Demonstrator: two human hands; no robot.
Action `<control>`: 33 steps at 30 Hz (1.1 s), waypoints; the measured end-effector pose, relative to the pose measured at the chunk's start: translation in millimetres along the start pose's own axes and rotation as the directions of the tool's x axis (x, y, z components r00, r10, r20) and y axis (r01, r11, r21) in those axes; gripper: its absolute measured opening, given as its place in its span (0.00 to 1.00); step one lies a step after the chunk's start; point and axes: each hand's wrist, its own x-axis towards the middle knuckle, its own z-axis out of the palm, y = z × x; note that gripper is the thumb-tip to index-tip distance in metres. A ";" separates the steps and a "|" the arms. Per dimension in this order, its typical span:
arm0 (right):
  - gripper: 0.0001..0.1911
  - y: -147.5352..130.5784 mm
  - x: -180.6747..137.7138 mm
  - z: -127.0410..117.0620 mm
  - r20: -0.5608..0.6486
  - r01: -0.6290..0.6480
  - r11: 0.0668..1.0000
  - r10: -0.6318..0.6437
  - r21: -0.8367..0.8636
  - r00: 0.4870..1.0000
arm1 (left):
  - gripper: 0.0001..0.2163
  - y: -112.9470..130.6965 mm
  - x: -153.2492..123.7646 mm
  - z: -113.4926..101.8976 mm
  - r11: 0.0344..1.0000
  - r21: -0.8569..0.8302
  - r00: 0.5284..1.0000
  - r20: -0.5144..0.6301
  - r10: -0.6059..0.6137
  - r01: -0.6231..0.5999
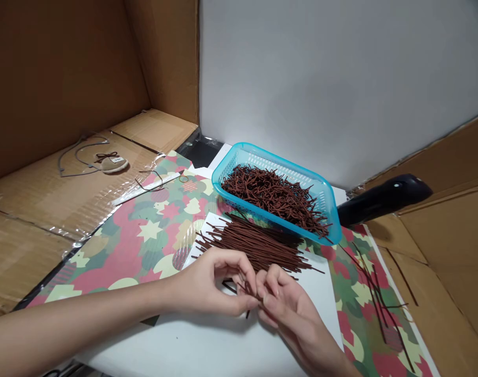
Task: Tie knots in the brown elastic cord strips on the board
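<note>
My left hand [213, 283] and my right hand [288, 309] meet over a white sheet [207, 340], fingertips pinched together on a short dark brown cord [247, 292]. Just beyond the hands lies a bundle of straight brown cords [254, 243]. Behind it a blue plastic basket [325, 191] holds a tangled heap of the same cords [272, 193].
A patterned paper [144, 235] covers the table. Several loose cords [375, 293] lie at the right. A black tool [380, 201] sticks out beside the basket. On the cardboard at the left sit a small tag with cord [111, 162] and a white strip [144, 188].
</note>
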 end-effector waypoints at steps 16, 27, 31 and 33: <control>0.10 1.1 1.4 -0.8 -0.102 0.273 0.938 -0.299 -0.214 0.949 | 0.08 0.8 3.6 -3.1 0.983 0.178 0.998 -0.052 -0.026 0.035; 0.10 6.3 -4.8 4.5 -0.114 0.293 0.867 -0.365 -0.404 0.924 | 0.04 2.5 3.2 0.9 0.969 0.245 0.999 0.046 0.024 -0.035; 0.12 7.6 -5.7 5.7 -0.100 0.291 0.857 -0.364 -0.425 0.926 | 0.02 2.8 3.3 1.1 0.976 0.211 0.996 0.079 0.032 -0.048; 0.12 7.9 -5.7 5.8 -0.090 0.295 0.852 -0.367 -0.433 0.926 | 0.02 2.7 3.5 0.9 0.978 0.202 0.995 0.091 0.038 -0.056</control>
